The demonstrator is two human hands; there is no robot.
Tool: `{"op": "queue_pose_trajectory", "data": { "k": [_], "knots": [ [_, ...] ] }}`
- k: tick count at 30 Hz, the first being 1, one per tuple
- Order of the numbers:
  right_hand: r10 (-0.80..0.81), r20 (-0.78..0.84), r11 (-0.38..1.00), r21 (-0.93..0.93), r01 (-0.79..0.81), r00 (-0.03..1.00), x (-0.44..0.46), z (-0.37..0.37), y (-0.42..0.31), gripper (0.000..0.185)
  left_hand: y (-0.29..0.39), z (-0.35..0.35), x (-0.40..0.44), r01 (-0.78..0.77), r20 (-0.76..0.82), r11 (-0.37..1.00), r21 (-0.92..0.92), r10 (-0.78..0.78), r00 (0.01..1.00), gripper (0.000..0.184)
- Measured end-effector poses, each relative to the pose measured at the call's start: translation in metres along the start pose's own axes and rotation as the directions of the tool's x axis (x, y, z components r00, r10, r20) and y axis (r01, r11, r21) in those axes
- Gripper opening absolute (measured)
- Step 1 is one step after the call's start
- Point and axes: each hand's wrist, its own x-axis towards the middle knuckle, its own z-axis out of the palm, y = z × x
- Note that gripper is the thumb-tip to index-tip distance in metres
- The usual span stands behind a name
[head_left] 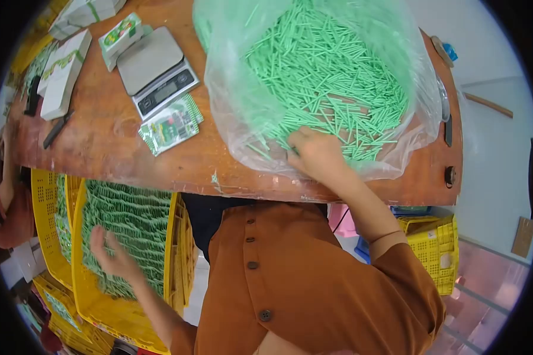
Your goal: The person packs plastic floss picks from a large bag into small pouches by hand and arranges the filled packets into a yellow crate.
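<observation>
My left hand [111, 255] is over a yellow crate [92, 305] at lower left, its fingers apart and slightly blurred, with nothing visible in them. Rows of flat green packets [130, 219] fill much of that crate. At the near edge of a large clear plastic bag [417, 136], my right hand [318, 155] has its fingers curled down against thin green sticks [331, 65]. Whatever those fingers pinch is hidden. The bag lies open on the wooden table, with a big heap of the sticks inside.
A digital scale [157, 71] stands on the wooden table [106, 130], with green packets [172, 125] at its front and a small box [121, 36] behind. White boxes [65, 74] and a knife [58, 128] are farther left. Another person's arm [7, 171] shows at the left edge.
</observation>
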Motion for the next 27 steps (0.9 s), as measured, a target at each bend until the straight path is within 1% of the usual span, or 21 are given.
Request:
{"op": "queue_pose_trajectory", "data": {
  "k": [1,2,3,4,5,6,7,9,10,11,12,13,14,15,16,20,22,23,25,26,27],
  "knots": [
    [0.006,-0.016,1.000,-0.001,-0.006,1.000,0.000,-0.009,0.010,0.013,0.033,0.019,0.005,-0.159,0.018,0.984,-0.084,0.161,0.987,0.012],
    [0.112,0.007,0.972,0.208,-0.112,0.994,0.002,-0.022,0.025,0.016,0.063,0.037,0.009,-0.246,0.039,0.953,-0.179,0.257,0.966,0.010],
    [0.205,0.054,0.889,0.407,-0.209,0.977,0.006,-0.030,0.036,0.018,0.091,0.054,0.010,-0.324,0.051,0.906,-0.271,0.350,0.936,0.009],
    [0.203,0.052,0.887,0.413,-0.206,0.978,0.014,-0.036,0.043,0.018,0.119,0.068,0.013,-0.336,0.089,0.851,-0.403,0.402,0.911,0.012],
    [0.200,0.025,0.935,0.295,-0.199,0.979,0.022,-0.040,0.051,0.020,0.151,0.084,0.018,-0.333,0.106,0.779,-0.531,0.452,0.886,0.013],
    [0.197,-0.001,0.966,0.172,-0.194,0.980,0.024,-0.041,0.054,0.022,0.175,0.103,0.025,-0.392,0.100,0.683,-0.616,0.561,0.822,0.021],
    [0.199,-0.001,0.964,0.180,-0.195,0.980,0.023,-0.036,0.053,0.022,0.190,0.130,0.023,-0.445,0.082,0.633,-0.633,0.627,0.775,0.025],
    [0.042,-0.034,0.999,0.025,-0.041,0.999,0.029,-0.024,0.045,0.021,0.233,0.151,0.039,-0.658,0.173,0.615,-0.435,0.774,0.609,0.029],
    [0.021,-0.081,0.999,-0.022,-0.023,0.996,0.030,-0.022,0.039,0.021,0.235,0.164,0.043,-0.658,0.173,0.624,-0.421,0.768,0.617,0.029],
    [0.003,-0.082,1.000,-0.017,-0.005,0.997,0.031,-0.017,0.037,0.021,0.233,0.180,0.042,-0.652,0.245,0.664,-0.367,0.745,0.621,0.029],
    [-0.028,-0.111,0.996,-0.084,0.019,0.993,0.031,-0.011,0.036,0.019,0.231,0.186,0.044,-0.650,0.315,0.693,-0.313,0.721,0.617,0.029],
    [-0.051,-0.140,0.988,-0.150,0.030,0.989,0.031,-0.006,0.036,0.017,0.227,0.186,0.045,-0.656,0.320,0.690,-0.307,0.724,0.611,0.029],
    [-0.041,-0.144,0.990,-0.139,0.021,0.989,0.032,-0.002,0.036,0.017,0.222,0.183,0.046,-0.663,0.336,0.687,-0.299,0.726,0.600,0.029],
    [-0.063,-0.137,0.977,-0.211,0.033,0.989,0.032,0.001,0.037,0.014,0.218,0.181,0.045,-0.666,0.353,0.685,-0.294,0.726,0.591,0.028],
    [-0.088,-0.125,0.957,-0.285,0.049,0.988,0.032,0.003,0.037,0.012,0.216,0.179,0.045,-0.667,0.361,0.684,-0.295,0.726,0.585,0.028],
    [-0.138,-0.086,0.921,-0.376,0.097,0.987,0.039,0.001,0.040,0.008,0.211,0.175,0.046,-0.647,0.289,0.674,-0.356,0.738,0.610,0.025],
    [-0.110,0.094,0.990,-0.081,0.118,0.989,0.045,-0.008,0.058,0.013,0.209,0.173,0.045,-0.639,0.255,0.663,-0.391,0.745,0.616,0.025],
    [-0.105,0.092,0.989,-0.092,0.114,0.990,0.045,-0.020,0.065,0.013,0.207,0.170,0.045,-0.629,0.244,0.662,-0.407,0.743,0.624,0.024],
    [0.036,0.277,0.989,0.130,-0.074,0.960,0.045,-0.048,0.080,0.021,0.205,0.170,0.051,-0.622,0.217,0.657,-0.426,0.742,0.635,0.023],
    [0.057,0.325,0.975,0.183,-0.122,0.944,0.044,-0.050,0.091,0.028,0.204,0.171,0.054,-0.612,0.164,0.648,-0.453,0.736,0.657,0.022],
    [0.061,0.319,0.977,0.177,-0.123,0.946,0.043,-0.048,0.092,0.028,0.204,0.171,0.056,-0.603,0.113,0.637,-0.479,0.727,0.678,0.022]
  ]
}}
